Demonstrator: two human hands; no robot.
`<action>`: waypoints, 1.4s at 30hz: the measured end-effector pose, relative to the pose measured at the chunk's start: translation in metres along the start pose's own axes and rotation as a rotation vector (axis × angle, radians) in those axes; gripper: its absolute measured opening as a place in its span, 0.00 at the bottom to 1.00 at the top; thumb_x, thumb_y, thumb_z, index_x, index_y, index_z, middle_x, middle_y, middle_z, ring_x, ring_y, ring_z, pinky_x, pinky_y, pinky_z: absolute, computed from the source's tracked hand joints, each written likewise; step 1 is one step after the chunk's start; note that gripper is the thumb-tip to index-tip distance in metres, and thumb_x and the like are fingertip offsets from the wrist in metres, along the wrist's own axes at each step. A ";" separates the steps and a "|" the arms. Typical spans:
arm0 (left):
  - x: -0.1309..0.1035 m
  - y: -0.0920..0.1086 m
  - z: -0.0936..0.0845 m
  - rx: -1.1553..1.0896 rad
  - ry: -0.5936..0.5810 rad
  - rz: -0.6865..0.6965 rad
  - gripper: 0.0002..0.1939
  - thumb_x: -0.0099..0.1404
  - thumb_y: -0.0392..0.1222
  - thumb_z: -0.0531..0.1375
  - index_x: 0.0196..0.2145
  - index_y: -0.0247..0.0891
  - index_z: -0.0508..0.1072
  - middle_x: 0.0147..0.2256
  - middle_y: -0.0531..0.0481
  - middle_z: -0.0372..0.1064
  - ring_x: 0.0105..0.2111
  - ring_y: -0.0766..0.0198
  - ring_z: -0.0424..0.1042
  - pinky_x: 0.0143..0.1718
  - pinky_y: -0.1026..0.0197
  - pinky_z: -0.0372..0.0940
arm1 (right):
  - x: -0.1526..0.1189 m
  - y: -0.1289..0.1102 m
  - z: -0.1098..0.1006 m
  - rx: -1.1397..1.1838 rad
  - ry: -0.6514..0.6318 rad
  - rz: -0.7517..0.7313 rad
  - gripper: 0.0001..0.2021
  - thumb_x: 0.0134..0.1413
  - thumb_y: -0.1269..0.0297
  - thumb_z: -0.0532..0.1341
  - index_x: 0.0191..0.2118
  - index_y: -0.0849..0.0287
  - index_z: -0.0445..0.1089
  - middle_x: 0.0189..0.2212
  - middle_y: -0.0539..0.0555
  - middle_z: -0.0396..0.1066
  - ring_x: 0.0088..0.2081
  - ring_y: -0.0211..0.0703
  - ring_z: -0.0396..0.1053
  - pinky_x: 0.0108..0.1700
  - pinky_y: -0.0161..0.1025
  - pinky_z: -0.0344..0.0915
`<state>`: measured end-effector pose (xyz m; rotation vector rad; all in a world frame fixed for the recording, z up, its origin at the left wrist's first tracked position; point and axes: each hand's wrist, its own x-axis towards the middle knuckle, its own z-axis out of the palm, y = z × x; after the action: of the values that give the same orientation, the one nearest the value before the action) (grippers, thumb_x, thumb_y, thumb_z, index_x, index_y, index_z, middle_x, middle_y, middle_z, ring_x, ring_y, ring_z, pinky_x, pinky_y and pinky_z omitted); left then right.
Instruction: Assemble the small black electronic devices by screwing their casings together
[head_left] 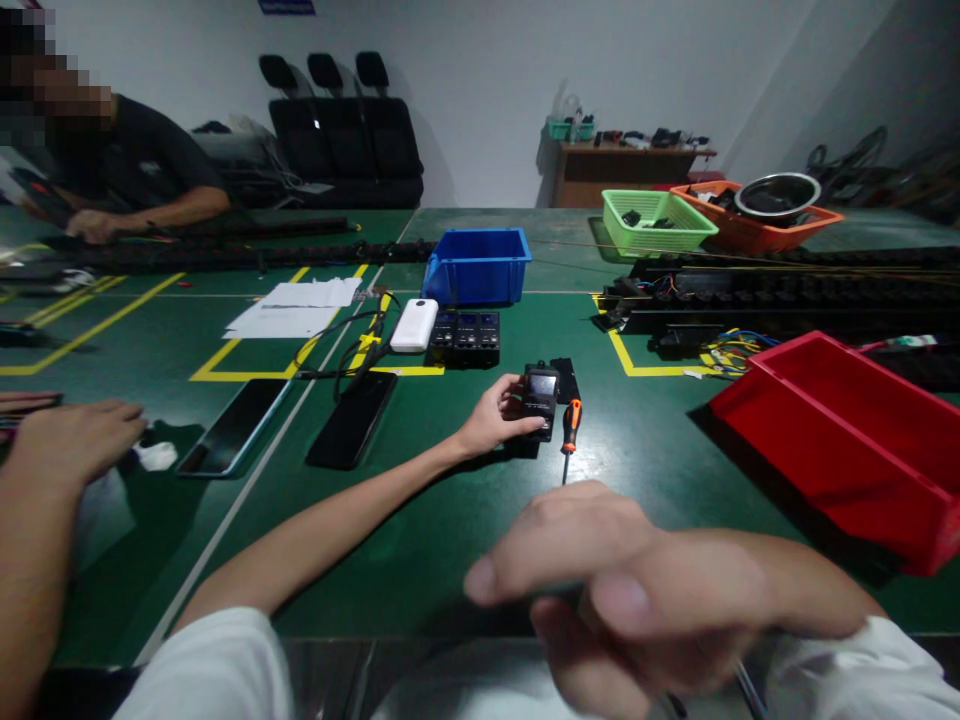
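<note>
My left hand (495,418) holds a small black box-shaped device (541,405) with a little grey screen, thumb on its lower front, fingers behind its left side. Just behind the device lies a flat black piece (567,381). A screwdriver (571,428) with an orange and black handle rests to its right, shaft pointing towards me. Close to the camera, my right hand (637,590) hangs over the table's near edge, slightly blurred. Its fingers are loosely bent and apart, with nothing visible in them. Several similar black devices (466,340) stand together beyond my left hand.
Behind the devices is a blue bin (480,265); a red bin (840,450) stands right. A white power bank (415,326), two phones (351,420), cables and papers (296,308) lie left. Another person's hand (82,440) rests at far left; a co-worker (142,170) sits across.
</note>
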<state>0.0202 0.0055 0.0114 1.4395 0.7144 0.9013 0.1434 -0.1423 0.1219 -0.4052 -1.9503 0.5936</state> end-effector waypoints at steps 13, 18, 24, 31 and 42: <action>0.004 -0.007 -0.002 -0.121 0.033 0.048 0.30 0.51 0.44 0.71 0.48 0.36 0.64 0.46 0.45 0.69 0.43 0.61 0.72 0.46 0.59 0.67 | -0.030 0.153 -0.053 -0.383 0.273 0.437 0.22 0.55 0.62 0.63 0.55 0.56 0.61 0.51 0.60 0.66 0.52 0.52 0.66 0.53 0.53 0.65; 0.004 -0.005 -0.001 -0.095 0.025 0.073 0.31 0.53 0.43 0.70 0.50 0.36 0.63 0.48 0.43 0.70 0.47 0.59 0.72 0.50 0.57 0.66 | -0.043 0.168 -0.049 -0.178 0.223 0.541 0.21 0.55 0.58 0.64 0.53 0.56 0.63 0.44 0.56 0.71 0.45 0.47 0.69 0.51 0.48 0.65; 0.004 -0.002 0.000 -0.083 0.025 0.048 0.33 0.53 0.46 0.70 0.52 0.37 0.63 0.50 0.40 0.70 0.48 0.56 0.73 0.51 0.55 0.66 | -0.048 0.173 -0.048 -0.036 0.251 0.552 0.24 0.53 0.58 0.66 0.54 0.55 0.61 0.41 0.54 0.72 0.42 0.46 0.71 0.48 0.46 0.67; 0.007 -0.002 -0.002 -0.084 0.011 0.084 0.29 0.56 0.48 0.68 0.52 0.36 0.65 0.50 0.42 0.69 0.50 0.57 0.71 0.51 0.58 0.66 | -0.046 0.172 -0.048 0.008 0.257 0.549 0.26 0.52 0.59 0.66 0.55 0.54 0.60 0.41 0.54 0.71 0.39 0.44 0.70 0.46 0.45 0.68; 0.008 -0.001 -0.005 -0.069 0.057 -0.009 0.30 0.50 0.46 0.71 0.47 0.36 0.66 0.44 0.45 0.72 0.45 0.59 0.73 0.51 0.57 0.66 | -0.045 0.177 -0.050 0.149 0.262 0.639 0.28 0.49 0.57 0.68 0.54 0.54 0.59 0.38 0.53 0.72 0.38 0.44 0.72 0.43 0.44 0.71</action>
<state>0.0203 0.0146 0.0111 1.3536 0.7249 0.9544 0.2118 -0.0092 0.0062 -0.9739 -1.4979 1.0265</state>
